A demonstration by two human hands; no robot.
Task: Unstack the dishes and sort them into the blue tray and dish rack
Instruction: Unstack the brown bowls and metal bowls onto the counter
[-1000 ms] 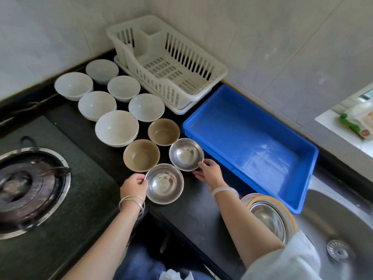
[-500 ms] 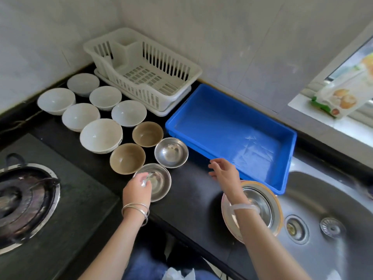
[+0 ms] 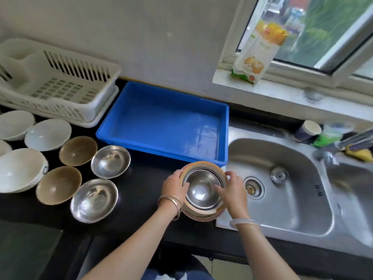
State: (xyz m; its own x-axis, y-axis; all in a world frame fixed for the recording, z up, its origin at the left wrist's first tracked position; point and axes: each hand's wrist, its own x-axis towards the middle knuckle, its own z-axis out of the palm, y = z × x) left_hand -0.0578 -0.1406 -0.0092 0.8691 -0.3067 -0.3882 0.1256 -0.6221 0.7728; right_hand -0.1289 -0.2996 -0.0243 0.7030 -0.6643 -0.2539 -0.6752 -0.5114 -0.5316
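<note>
Two steel bowls [image 3: 110,161] and two brown bowls [image 3: 78,150] sit loose on the black counter [image 3: 141,190], beside at least four white bowls [image 3: 48,134] — the frame edge cuts off more. The blue tray [image 3: 163,122] and the white dish rack [image 3: 58,85] hold nothing. Half a second ago the left hand [image 3: 175,187] held the nearest loose steel bowl; now both it and the right hand [image 3: 232,189] grasp the stack [image 3: 203,212] by the sink [image 3: 282,199] — fingers on its top steel bowl's rim.
</note>
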